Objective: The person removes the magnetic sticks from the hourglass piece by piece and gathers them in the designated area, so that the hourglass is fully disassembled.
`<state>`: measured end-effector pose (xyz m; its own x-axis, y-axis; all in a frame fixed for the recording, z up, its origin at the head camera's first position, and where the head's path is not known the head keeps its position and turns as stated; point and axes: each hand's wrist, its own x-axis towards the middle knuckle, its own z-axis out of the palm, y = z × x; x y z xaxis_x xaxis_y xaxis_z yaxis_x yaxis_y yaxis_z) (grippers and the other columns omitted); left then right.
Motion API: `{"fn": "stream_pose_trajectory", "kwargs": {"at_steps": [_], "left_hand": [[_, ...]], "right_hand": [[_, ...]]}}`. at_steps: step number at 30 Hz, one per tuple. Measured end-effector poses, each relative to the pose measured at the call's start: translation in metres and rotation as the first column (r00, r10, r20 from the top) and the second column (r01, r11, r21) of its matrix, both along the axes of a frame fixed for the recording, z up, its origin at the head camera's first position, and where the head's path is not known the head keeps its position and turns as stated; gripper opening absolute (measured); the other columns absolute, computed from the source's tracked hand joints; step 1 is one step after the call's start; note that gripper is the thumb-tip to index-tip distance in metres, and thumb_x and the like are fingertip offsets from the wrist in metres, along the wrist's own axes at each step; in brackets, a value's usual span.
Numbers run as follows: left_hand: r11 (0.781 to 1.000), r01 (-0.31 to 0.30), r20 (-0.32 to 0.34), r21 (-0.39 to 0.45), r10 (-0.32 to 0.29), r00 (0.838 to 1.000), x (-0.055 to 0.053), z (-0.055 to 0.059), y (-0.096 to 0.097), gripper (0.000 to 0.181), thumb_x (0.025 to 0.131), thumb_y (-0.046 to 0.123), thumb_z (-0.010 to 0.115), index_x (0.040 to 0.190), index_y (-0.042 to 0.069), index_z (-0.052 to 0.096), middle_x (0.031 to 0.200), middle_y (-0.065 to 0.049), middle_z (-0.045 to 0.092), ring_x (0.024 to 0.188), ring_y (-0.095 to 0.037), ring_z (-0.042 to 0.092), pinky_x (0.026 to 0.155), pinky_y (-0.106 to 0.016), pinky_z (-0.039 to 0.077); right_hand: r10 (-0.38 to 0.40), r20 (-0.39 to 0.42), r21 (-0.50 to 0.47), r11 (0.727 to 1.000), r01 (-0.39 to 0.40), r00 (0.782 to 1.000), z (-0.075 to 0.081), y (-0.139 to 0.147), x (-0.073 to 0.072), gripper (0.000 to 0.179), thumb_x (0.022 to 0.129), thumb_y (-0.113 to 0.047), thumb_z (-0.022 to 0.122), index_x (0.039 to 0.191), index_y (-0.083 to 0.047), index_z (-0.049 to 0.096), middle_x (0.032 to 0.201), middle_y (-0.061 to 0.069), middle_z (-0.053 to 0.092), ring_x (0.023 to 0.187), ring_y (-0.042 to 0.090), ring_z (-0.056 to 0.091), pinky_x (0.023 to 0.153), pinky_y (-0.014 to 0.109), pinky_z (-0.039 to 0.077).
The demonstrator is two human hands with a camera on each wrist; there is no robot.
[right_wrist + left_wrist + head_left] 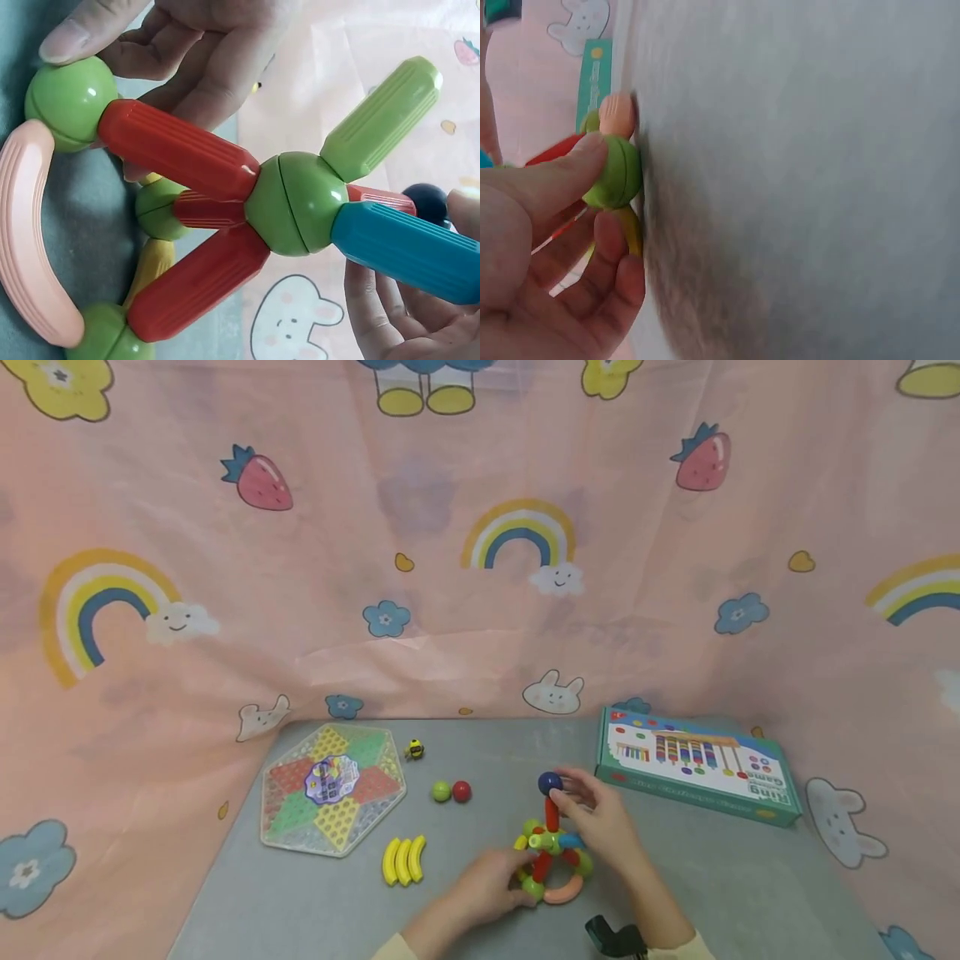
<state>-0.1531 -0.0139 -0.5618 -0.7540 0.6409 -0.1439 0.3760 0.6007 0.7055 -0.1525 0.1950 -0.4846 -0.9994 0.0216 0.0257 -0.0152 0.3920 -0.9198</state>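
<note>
A toy structure of balls and rods stands on the table. Its central green ball point(296, 202) sits on slanting red rods point(180, 146). A light green rod point(382, 116) and a blue rod point(409, 251) stick out from that ball. Around the base run more green balls, a curved pink rod point(34, 232) and yellow curved rods. My left hand point(491, 885) grips a green ball point(619, 172) at the base, thumb on top. With my right hand point(600, 818) I pinch a dark blue ball point(550, 783) at the top of an upright red rod point(552, 815).
Left of the structure lie several yellow curved rods point(403, 861). Behind them are a loose green ball point(441, 791) and a red ball point(462, 791). A hexagonal board point(288, 777), a small bee figure point(414, 749) and a game box point(697, 768) lie farther back. A patterned cloth hangs behind.
</note>
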Motion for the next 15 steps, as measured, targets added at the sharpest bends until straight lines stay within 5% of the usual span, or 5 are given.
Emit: {"fn": "stream_pose_trajectory", "kwargs": {"at_steps": [5,10,15], "left_hand": [[0.994,-0.106,0.056,-0.010,0.107,0.993,0.011,0.002,0.010,0.049,0.079,0.029,0.087,0.124,0.020,0.070,0.098,0.013,0.069,0.078,0.000,0.054,0.069,-0.022,0.049],[0.978,-0.210,0.038,0.008,0.209,0.977,0.024,0.000,0.023,0.047,0.075,0.031,0.090,0.116,0.018,0.073,0.097,0.012,0.071,0.079,-0.001,0.056,0.069,-0.024,0.049],[0.981,-0.185,0.080,0.051,0.181,0.980,0.023,0.001,0.025,0.042,0.077,0.024,0.089,0.114,0.014,0.073,0.097,0.011,0.070,0.078,-0.002,0.057,0.067,-0.024,0.049]], "right_hand": [[0.099,0.001,-0.007,0.995,-0.099,0.995,-0.003,0.001,-0.002,0.044,0.100,-0.034,0.064,0.140,-0.016,0.058,0.127,0.014,0.068,0.109,0.028,0.069,0.089,0.037,0.058],[0.198,0.056,-0.042,0.980,-0.196,0.979,-0.006,0.002,-0.003,0.046,0.104,-0.037,0.056,0.146,-0.019,0.053,0.130,0.016,0.067,0.107,0.027,0.070,0.093,0.046,0.057],[0.207,0.073,-0.074,0.977,-0.202,0.976,-0.008,0.002,-0.001,0.043,0.106,-0.037,0.049,0.146,-0.019,0.053,0.134,0.014,0.065,0.109,0.027,0.068,0.093,0.044,0.056]]}}
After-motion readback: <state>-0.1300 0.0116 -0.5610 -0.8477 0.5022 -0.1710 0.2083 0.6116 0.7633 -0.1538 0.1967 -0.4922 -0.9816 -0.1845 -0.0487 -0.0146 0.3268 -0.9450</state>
